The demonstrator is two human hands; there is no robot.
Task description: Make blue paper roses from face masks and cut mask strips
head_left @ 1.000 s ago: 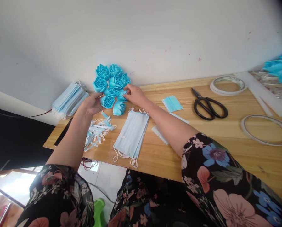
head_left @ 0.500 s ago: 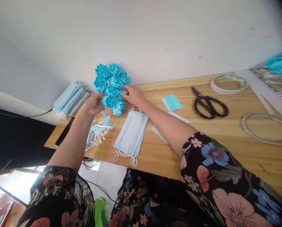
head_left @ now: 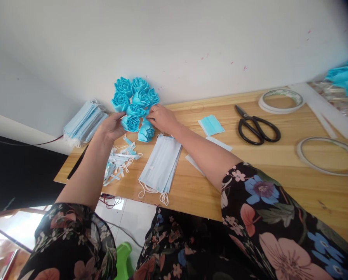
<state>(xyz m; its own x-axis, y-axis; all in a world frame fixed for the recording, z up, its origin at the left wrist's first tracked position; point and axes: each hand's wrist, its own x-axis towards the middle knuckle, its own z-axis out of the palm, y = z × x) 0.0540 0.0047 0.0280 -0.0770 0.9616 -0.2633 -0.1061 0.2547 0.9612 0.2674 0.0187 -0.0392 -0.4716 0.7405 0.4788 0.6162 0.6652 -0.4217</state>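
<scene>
Against the wall at the table's back edge stands a cluster of blue folded flowers with ruffled petals. My left hand is at the cluster's left side, its fingers closed at the edge of a front flower. From the right, my right hand reaches in with thumb and fingers pinched at the flowers' right edge; its fingertips are partly hidden among petals. A lower flower sits just below the right fingers. In front of the hands lie a small stack of face masks and a pile of cut mask strips and ear loops.
A bundle of wrapped masks leans by the wall at left, near a dark phone-like object. To the right are a cut blue mask piece, black-handled scissors, and two tape rolls. More blue material is at far right.
My left hand has moved slightly left and up, along with the front flower, and a gap shows above the lower flower. My right hand stays near the cluster's right edge.
</scene>
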